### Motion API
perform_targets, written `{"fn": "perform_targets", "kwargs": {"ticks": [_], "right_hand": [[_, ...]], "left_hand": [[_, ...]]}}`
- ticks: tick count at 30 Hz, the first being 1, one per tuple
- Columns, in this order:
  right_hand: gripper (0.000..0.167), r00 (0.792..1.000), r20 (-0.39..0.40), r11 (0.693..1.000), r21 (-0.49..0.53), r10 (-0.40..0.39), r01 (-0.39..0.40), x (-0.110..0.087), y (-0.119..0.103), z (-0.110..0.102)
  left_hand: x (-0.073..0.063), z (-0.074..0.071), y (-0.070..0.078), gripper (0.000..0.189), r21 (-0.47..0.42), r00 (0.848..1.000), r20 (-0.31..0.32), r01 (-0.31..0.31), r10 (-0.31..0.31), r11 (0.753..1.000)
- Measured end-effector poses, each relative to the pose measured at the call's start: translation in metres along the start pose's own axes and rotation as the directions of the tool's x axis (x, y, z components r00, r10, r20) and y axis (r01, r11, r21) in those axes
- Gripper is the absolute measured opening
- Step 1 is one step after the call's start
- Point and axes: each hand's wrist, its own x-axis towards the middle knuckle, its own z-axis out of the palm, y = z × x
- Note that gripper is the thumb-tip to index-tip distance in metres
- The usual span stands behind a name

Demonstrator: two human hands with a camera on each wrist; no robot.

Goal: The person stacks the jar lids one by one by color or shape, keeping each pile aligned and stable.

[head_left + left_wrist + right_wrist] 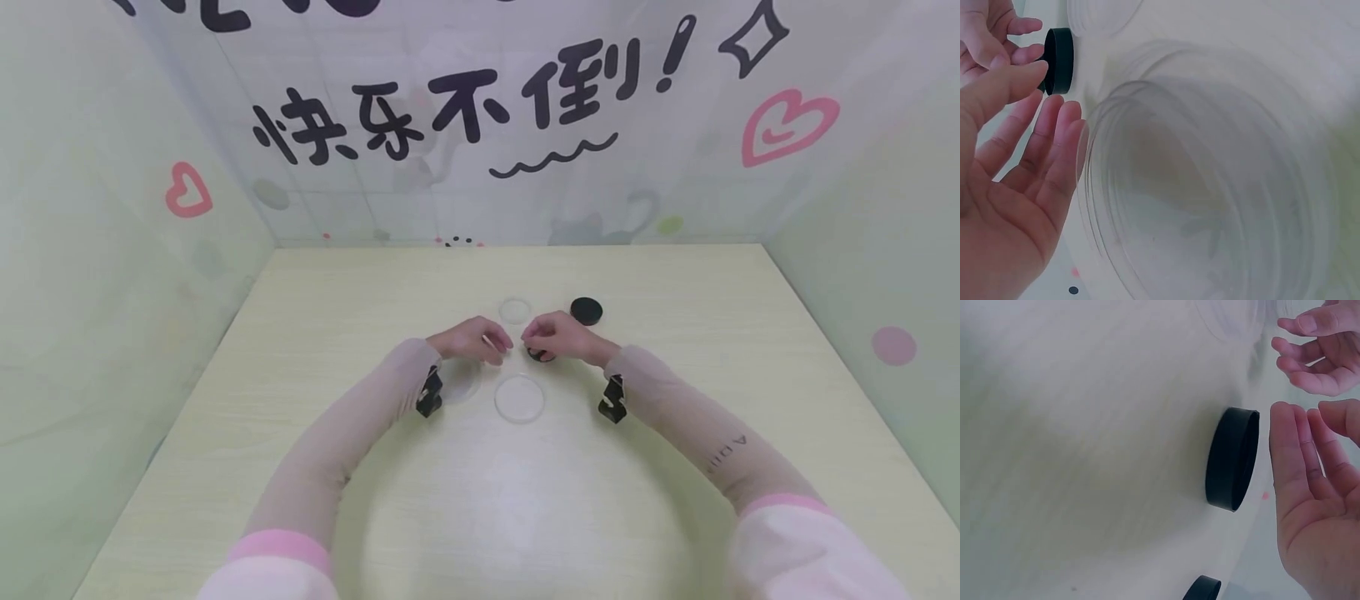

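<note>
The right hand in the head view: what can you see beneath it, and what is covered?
Beneath the right hand, parts of a round black lid show on the table. The hand covers the rest, including much of its inside.

the lids are black, the containers clear, the table pale with faint grain, the hearts pink

near table free, 2 black lids right

One shallow black lid, on pale tabletop, lay just beside the right hand; second black lid, cropped below; left hand and one clear round piece showed at top
</note>
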Motion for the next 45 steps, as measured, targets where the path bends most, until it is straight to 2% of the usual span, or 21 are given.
{"fn": "perform_targets", "kwargs": {"ticks": [2,14,22,28,37,45], "right_hand": [[0.022,1.0,0.007,1.0,-0.011,-0.009,0.009,0.001,0.01,0.0],[0.016,0.995,0.076,0.984,-0.161,-0.069,0.08,-0.007,0.013,0.01],[0.015,0.994,0.094,0.966,-0.243,-0.064,0.085,-0.009,0.017,0.017],[0.015,0.993,0.093,0.962,-0.255,-0.075,0.097,-0.012,0.018,0.019],[0.014,0.992,0.098,0.967,-0.234,-0.082,0.103,-0.014,0.022,0.018],[0.012,0.99,0.095,0.954,-0.271,-0.106,0.128,-0.017,0.022,0.018]], "left_hand": [[-0.001,0.001,0.001,0.031,0.019,1.0,0.003,-0.011,0.011,1.0],[0.004,0.01,0.004,0.027,0.096,0.999,0.037,-0.028,0.025,0.995],[0.005,0.015,0.007,0.026,0.167,1.0,0.021,0.02,-0.023,0.986],[0.003,0.016,0.008,0.024,0.19,0.998,0.002,0.054,-0.056,0.98],[0.003,0.016,0.006,0.021,0.175,0.997,0.016,0.068,-0.071,0.982],[0.003,0.019,0.006,0.021,0.136,0.996,0.037,0.073,-0.078,0.988]]}}
